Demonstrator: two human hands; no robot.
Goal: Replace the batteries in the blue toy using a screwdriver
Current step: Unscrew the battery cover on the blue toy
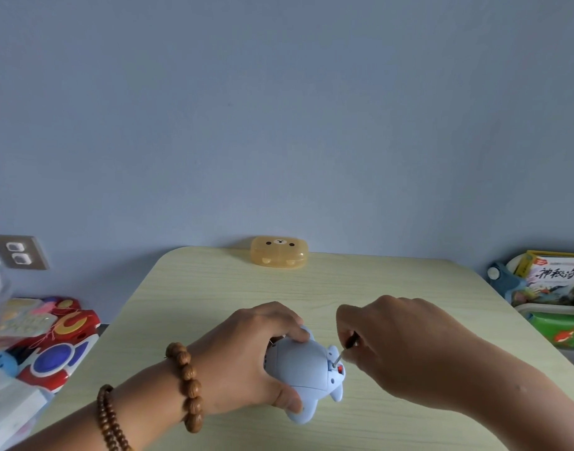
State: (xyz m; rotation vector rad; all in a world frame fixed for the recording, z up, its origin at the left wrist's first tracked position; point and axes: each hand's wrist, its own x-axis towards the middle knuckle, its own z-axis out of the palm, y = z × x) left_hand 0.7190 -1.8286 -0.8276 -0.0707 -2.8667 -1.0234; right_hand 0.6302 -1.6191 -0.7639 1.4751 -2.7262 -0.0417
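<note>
The rounded pale blue plastic toy (306,369) lies near the front middle of the pale wood-grain surface (393,281). Your left grip (246,353) is curled round the toy's body, thumb on the near side and fingers over the far side. Your right grip (393,346) pinches the thin dark-handled metal screwdriver (348,347), its tip set in a recess at the toy's right end beside a small red part. Brown wooden bead bracelets (188,385) ring your left wrist. A translucent amber box with a bear face (279,252) rests at the far edge, well apart

Pale wood table (214,288) vs blue wall (279,109) w/ outlet (19,252)
</note>
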